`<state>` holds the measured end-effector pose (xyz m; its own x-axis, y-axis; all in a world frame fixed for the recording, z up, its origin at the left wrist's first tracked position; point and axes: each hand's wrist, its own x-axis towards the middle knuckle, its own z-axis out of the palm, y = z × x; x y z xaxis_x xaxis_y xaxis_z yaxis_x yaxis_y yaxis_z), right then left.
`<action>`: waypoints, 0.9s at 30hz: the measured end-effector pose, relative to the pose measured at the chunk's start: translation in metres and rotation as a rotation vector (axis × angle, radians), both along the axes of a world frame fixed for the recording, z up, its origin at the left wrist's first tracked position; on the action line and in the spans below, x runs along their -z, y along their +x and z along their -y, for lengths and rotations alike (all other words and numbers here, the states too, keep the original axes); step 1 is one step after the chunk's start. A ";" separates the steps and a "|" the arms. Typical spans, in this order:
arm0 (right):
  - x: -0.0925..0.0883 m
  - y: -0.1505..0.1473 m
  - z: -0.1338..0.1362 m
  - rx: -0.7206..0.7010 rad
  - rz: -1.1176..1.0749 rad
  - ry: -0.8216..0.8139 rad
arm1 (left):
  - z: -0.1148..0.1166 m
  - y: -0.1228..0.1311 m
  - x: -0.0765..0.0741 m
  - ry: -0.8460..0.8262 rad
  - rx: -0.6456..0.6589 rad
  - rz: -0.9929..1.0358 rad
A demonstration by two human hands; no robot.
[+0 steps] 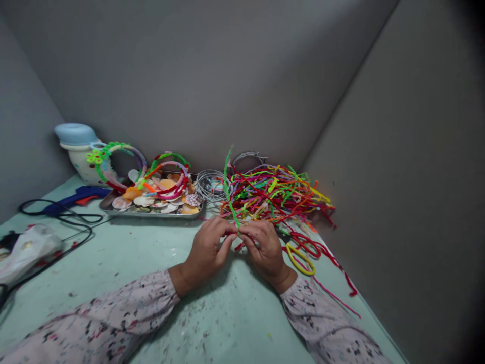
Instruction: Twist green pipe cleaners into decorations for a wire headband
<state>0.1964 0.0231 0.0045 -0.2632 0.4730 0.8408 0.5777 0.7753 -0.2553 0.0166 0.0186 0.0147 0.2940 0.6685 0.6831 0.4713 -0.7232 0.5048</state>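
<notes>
My left hand (209, 247) and my right hand (264, 246) meet at the table's middle, fingertips pinched together on a green pipe cleaner (228, 189) that rises from between them and curves up toward the wall. Both hands are closed around its lower end. Just behind them lies a tangled pile of coloured pipe cleaners (275, 192). Yellow-handled scissors (300, 257) lie right of my right hand, touching red pipe cleaners.
A metal tray (151, 213) of shells and pipe-cleaner hoops sits at the back left, with coiled wire (212, 184) beside it. A blue glue gun (78, 196) with black cord, a white-and-blue jar (79, 151) and a plastic bag (26, 250) stand at left. Grey walls enclose the table.
</notes>
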 end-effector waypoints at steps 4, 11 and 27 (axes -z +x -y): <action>-0.001 0.000 0.001 0.007 0.016 0.011 | 0.001 0.000 -0.001 0.035 -0.032 -0.055; -0.002 -0.001 0.001 0.013 0.029 0.019 | 0.002 0.001 -0.002 0.056 -0.053 -0.072; -0.002 -0.002 0.003 0.038 0.042 0.002 | 0.001 0.000 -0.002 0.084 -0.071 -0.103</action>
